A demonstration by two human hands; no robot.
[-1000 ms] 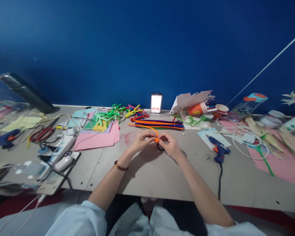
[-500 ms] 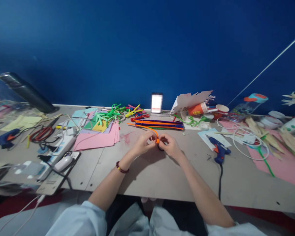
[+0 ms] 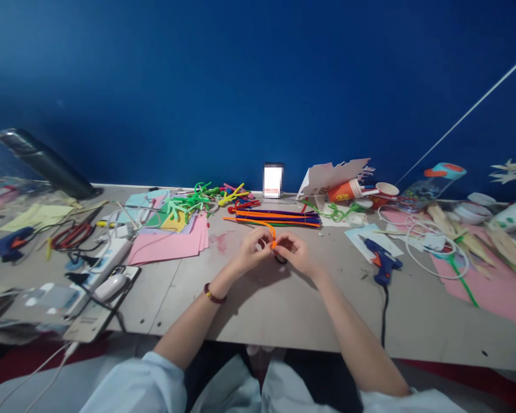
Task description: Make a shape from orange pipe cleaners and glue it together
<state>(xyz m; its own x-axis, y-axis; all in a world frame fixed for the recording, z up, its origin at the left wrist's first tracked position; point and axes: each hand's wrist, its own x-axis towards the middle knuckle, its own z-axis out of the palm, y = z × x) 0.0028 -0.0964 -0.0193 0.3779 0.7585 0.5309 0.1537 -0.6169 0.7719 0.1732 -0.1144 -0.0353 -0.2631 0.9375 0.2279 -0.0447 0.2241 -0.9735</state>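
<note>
Both of my hands meet over the middle of the grey table (image 3: 266,310). My left hand (image 3: 251,251) and my right hand (image 3: 296,252) pinch an orange pipe cleaner (image 3: 272,236) between their fingertips. Its free end arcs up and away to the left toward the bundle behind. A small dark ring (image 3: 280,260) shows just under my right fingers; I cannot tell whether it is held. A beaded bracelet (image 3: 214,295) is on my left wrist.
A bundle of straight pipe cleaners (image 3: 279,217) lies behind my hands, with bent green and yellow ones (image 3: 202,198) and coloured paper sheets (image 3: 172,238) to the left. A blue glue gun (image 3: 380,261) lies at the right, paper cups (image 3: 361,190) behind it. Cables and a power strip (image 3: 105,261) crowd the left.
My hands have drawn a little closer together and my left fingers have shifted along the orange pipe cleaner. Everything else on the table stays put.
</note>
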